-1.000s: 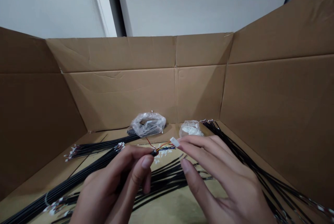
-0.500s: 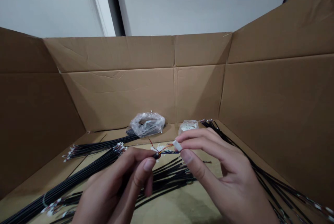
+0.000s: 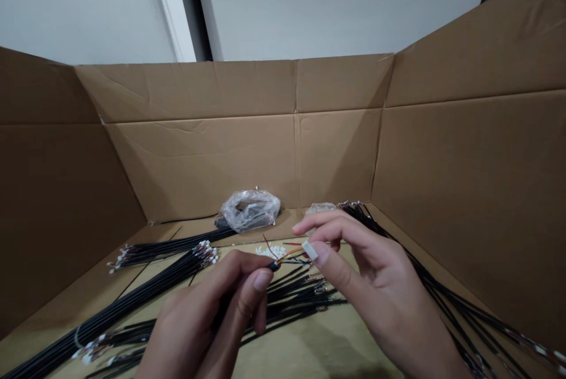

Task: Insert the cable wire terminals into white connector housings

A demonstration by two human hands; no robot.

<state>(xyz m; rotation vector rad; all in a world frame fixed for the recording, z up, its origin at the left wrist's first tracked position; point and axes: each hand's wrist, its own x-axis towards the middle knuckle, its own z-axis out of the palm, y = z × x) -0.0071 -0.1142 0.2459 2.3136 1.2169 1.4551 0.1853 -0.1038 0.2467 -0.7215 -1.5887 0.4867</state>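
My left hand [image 3: 212, 317] pinches the end of a black cable [image 3: 273, 264] between thumb and forefinger, and thin coloured wires [image 3: 289, 254] fan out from its tip. My right hand [image 3: 375, 290] holds a small white connector [image 3: 309, 250] between thumb and fingers, right at the ends of those wires. Both hands hover low inside a large cardboard box [image 3: 247, 149], above a loose pile of black cables [image 3: 292, 299].
Bundles of black cables with white tips lie at the left [image 3: 163, 261] and along the right wall [image 3: 446, 296]. A clear plastic bag [image 3: 250, 210] and a small bag of white parts [image 3: 319, 208] sit by the back wall. Loose white connectors [image 3: 270, 250] lie on the floor.
My right hand has closed from spread fingers into a pinch on the white connector and drawn it lower toward the wire ends. The left hand has shifted slightly right.
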